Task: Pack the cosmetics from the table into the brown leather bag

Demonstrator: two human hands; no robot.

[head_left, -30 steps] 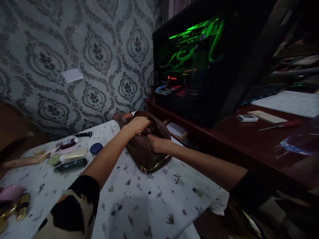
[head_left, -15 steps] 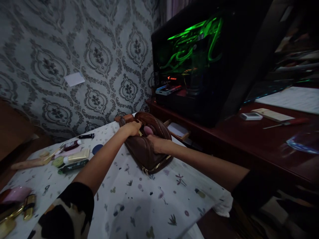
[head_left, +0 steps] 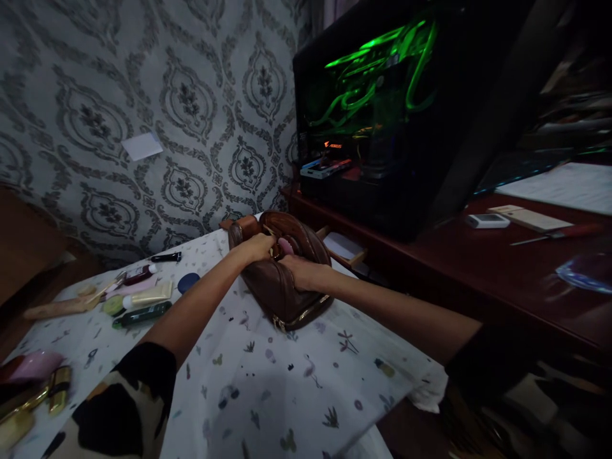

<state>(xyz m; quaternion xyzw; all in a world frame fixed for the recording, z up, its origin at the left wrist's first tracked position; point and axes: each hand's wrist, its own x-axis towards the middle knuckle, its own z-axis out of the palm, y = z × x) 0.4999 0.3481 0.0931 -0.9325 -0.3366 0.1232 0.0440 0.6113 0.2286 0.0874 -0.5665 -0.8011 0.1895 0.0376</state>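
A brown leather bag (head_left: 268, 285) with gold zips stands unzipped on a white patterned cloth (head_left: 268, 382). Over its left rim, my left hand (head_left: 259, 248) is bent closed at the opening; a bit of gold shows by its fingertips, but what they grip is hidden. My right hand (head_left: 300, 273) reaches in over the near right side, its fingers mostly out of sight inside. Between the hands, a pink rounded item (head_left: 285, 247) shows within the bag.
Left on the cloth lie a cream tube (head_left: 150, 294), a dark green tube (head_left: 143, 315), a round blue item (head_left: 188, 282) and other cosmetics. A computer case (head_left: 373, 127) with green lights stands on the dark red desk (head_left: 430, 255). Below, a drawer (head_left: 347, 248) is partly open.
My left hand has shifted slightly at the opening, and the gold bit near its fingertips looks different. My right hand stays at the bag. The view has tilted a little.
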